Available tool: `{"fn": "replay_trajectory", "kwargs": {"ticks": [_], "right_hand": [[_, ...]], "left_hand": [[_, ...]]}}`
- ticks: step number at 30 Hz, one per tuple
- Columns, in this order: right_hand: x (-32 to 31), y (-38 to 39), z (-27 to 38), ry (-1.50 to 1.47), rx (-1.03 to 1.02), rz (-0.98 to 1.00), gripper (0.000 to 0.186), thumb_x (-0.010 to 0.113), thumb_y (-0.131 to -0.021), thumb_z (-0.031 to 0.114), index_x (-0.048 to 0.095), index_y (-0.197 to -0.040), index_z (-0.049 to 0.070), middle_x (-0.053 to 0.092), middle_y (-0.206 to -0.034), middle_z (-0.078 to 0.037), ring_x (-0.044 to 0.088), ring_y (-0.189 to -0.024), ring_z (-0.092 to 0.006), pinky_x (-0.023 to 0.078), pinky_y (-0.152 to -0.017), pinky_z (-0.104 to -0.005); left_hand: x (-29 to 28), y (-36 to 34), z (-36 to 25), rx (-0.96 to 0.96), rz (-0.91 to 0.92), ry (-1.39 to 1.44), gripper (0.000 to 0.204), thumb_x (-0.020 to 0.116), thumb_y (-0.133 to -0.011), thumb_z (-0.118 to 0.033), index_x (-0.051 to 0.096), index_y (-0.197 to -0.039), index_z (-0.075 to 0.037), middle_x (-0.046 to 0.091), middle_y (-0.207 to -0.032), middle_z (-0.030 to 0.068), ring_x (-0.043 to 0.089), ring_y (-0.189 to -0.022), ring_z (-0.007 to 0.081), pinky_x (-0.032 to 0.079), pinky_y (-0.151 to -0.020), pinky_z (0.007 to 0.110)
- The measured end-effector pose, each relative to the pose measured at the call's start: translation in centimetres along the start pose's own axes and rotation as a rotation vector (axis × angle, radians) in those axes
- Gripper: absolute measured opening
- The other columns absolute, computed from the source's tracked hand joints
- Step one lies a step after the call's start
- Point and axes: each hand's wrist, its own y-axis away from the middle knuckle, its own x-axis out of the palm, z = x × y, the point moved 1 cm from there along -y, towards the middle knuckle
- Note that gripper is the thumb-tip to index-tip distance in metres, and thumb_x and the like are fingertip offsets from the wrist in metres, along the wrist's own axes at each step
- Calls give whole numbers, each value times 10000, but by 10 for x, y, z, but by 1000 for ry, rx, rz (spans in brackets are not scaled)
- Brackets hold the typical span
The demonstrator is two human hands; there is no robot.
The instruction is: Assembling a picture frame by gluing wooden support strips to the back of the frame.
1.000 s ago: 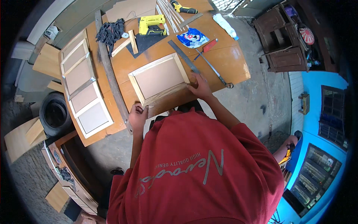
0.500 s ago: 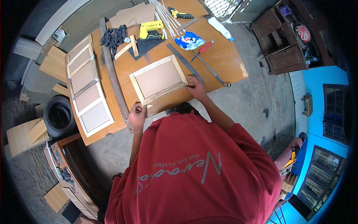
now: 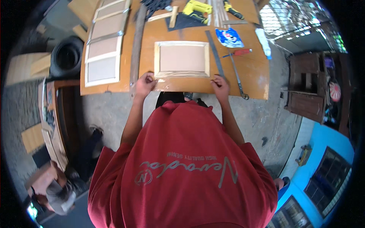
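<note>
A rectangular pale-wood frame with a light brown backing panel (image 3: 182, 74) lies flat near the front edge of the table. My left hand (image 3: 144, 86) is at its near left corner, fingers curled and thumb drawn in. By the near right corner is my right hand (image 3: 220, 88), its fingers bent together in a pinch. Whether either hand touches the frame, or holds something small, I cannot make out. A dark flat metal strip (image 3: 215, 53) lies just right of the frame.
Left of a long worn wooden bar (image 3: 137, 45) lies a larger panelled frame (image 3: 102, 60). Farther back are a yellow power tool (image 3: 197, 10), a blue-white packet (image 3: 229, 38), a red-handled screwdriver (image 3: 242, 52), a metal rod (image 3: 236, 74) and a white bottle (image 3: 263, 42). Another person (image 3: 57, 190) is at lower left.
My view has turned, so the table now appears squarer and higher. The frame now lies parallel to the table's front edge. My right hand has come away from the frame's right side to its near corner.
</note>
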Motion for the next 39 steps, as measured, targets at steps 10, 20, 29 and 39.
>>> {"fn": "replay_trajectory", "kwargs": {"ticks": [10,20,29,39], "right_hand": [[-51,24,17,-101,519,97,359,704,-1001,365,733,-1039,9,729,-764,-91,663,-500,-160,447,-434,-265],[-51,21,16,-241,664,72,419,695,-992,405,735,-1027,-10,739,-769,-102,709,-561,-187,464,-433,-266],[-47,21,16,-306,623,-10,367,717,-978,376,753,-987,11,737,-767,-99,718,-567,-183,463,-409,-251],[-45,20,20,-314,648,9,346,705,-988,336,740,-949,-5,736,-746,-106,687,-525,-179,460,-396,-272]], "left_hand": [[11,11,1,52,-95,-35,346,870,-772,-35,589,-971,-61,517,-745,-45,490,-684,74,457,-632,259],[-6,46,-2,-389,-103,172,388,817,-929,-198,499,-713,-152,482,-636,-75,411,-523,53,336,-490,248],[-5,37,-16,-308,139,-176,308,863,-872,-158,585,-957,-59,647,-799,-1,580,-676,85,469,-596,267],[-13,24,-9,-285,204,-334,349,887,-814,-69,552,-896,-12,646,-792,52,654,-708,131,523,-608,289]]}}
